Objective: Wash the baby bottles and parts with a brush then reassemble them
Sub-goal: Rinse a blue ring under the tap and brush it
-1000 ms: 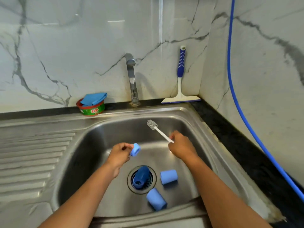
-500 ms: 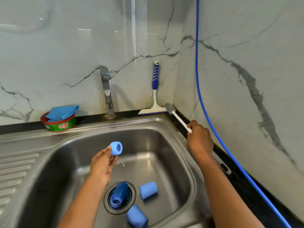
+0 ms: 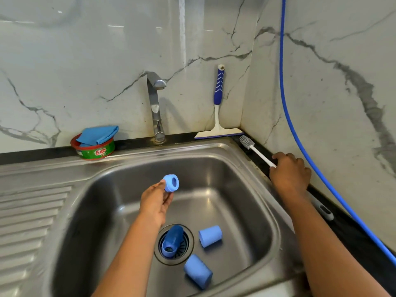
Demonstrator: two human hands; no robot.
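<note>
My left hand [image 3: 155,203] pinches a small light-blue ring-shaped bottle part [image 3: 171,183] above the middle of the steel sink [image 3: 225,159]. My right hand [image 3: 290,175] holds the white handle of a grey-bristled bottle brush [image 3: 254,150], which lies along the black counter strip right of the sink, bristles toward the back corner. In the basin a darker blue bottle [image 3: 172,240] lies on the drain strainer. Two light-blue cylindrical parts lie near it, one [image 3: 210,235] to its right and one [image 3: 198,271] toward the front.
A chrome tap [image 3: 155,108] stands behind the basin. A green soap tub [image 3: 94,150] with a blue cloth sits back left. A blue-handled squeegee [image 3: 218,116] leans in the corner. A blue hose [image 3: 300,136] runs down the right wall. The ribbed drainboard [image 3: 27,217] lies left.
My right hand carried the brush out of the basin to the right counter and lowered it there. My left hand turned the ring part, its opening now facing me.
</note>
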